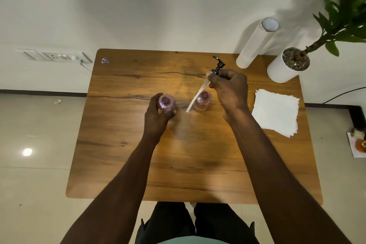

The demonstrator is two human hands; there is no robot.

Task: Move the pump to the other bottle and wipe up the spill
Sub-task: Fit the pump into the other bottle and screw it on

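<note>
Gripping the pump [214, 73] by its collar in the right hand [227, 89], dip tube slanting down between both open bottles; left hand [156, 117] wrapped round the left bottle [166, 103]. Best to steady that bottle, drop the tube tip straight into its neck, then screw down. No readable labels; sticker [105, 60] on the table [178, 164] illegible.

Wooden table [138, 164] w/ rounded corners stands against a plain white wall [158, 6]. Left of table, low on wall: socket & switch plate [53, 56]. Floor [35, 174] around table is pale glossy tile, dark skirting strip along wall base; bright light reflection [27, 152] on tile left of table. Soft shadows on wall above table.
</note>
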